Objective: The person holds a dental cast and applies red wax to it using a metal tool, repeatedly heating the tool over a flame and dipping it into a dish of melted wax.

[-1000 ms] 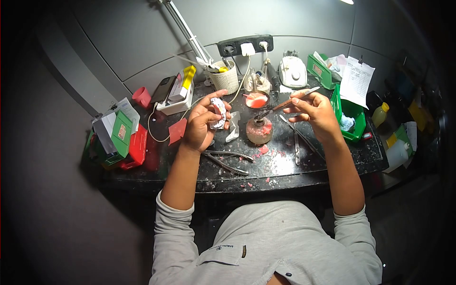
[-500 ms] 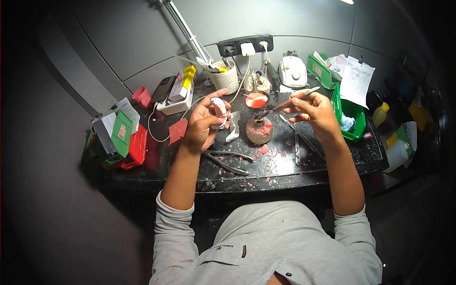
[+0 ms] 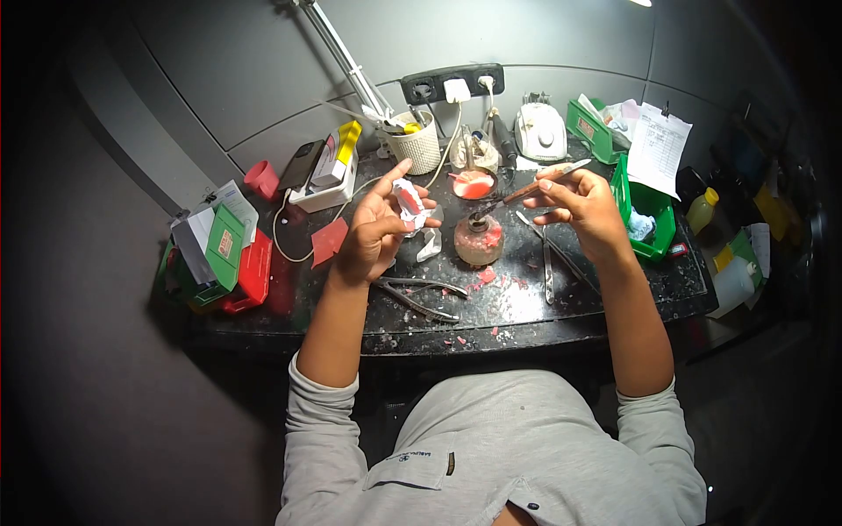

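My left hand point(image 3: 371, 238) grips a white dental cast point(image 3: 410, 207) with pink wax on it, the thumb across its lower end. In my right hand point(image 3: 586, 210), a wax knife point(image 3: 521, 195) with a brown handle is pinched like a pen, its dark end angled down to the left. That end is at the top of a round glass spirit burner point(image 3: 479, 244); no flame can be made out clearly. Just behind the burner lies a small pan of pink wax point(image 3: 474, 185).
Pliers point(image 3: 421, 298) and a slim metal tool point(image 3: 549, 272) lie in front. A pink wax sheet point(image 3: 329, 241) is left of my left hand. Green boxes point(image 3: 653, 237) stand right. A white woven cup point(image 3: 414, 145) and a white device point(image 3: 541, 133) stand behind. Wax scraps litter the black bench.
The dental cast has turned in my left hand, showing more of its white side, and the fingers have opened out slightly. My right hand and the wax knife have barely moved.
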`<state>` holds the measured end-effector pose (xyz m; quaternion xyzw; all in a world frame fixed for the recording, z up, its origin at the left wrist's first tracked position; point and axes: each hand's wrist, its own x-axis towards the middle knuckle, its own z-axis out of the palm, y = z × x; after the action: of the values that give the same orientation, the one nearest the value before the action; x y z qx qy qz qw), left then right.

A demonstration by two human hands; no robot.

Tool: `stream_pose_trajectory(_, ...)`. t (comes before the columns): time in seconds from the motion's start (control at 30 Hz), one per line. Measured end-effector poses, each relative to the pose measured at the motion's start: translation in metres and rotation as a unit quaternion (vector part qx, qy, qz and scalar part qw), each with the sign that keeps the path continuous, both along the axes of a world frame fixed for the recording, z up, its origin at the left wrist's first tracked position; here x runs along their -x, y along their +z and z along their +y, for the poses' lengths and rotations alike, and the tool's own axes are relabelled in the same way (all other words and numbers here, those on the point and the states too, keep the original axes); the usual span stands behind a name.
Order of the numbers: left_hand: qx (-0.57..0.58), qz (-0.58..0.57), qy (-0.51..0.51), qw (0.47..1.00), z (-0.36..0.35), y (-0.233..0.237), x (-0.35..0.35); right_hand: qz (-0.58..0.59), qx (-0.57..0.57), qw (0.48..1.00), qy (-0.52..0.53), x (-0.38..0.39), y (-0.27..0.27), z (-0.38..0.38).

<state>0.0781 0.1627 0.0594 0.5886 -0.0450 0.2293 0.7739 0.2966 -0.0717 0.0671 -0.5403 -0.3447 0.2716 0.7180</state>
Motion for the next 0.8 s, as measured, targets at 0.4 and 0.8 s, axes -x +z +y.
stream_pose_trajectory(0.4, -0.042, 0.017, 0.030, 0.999, -0.008, -0.002, -0.002, -0.001, -0.013, 1.000, -0.002, 0.000, 0.000, 0.000)
stream_pose_trajectory(0.8, -0.144, 0.031, 0.106, 0.983, -0.009, 0.006, 0.002, -0.160, -0.113, 0.975, -0.104, 0.012, -0.001, 0.005)
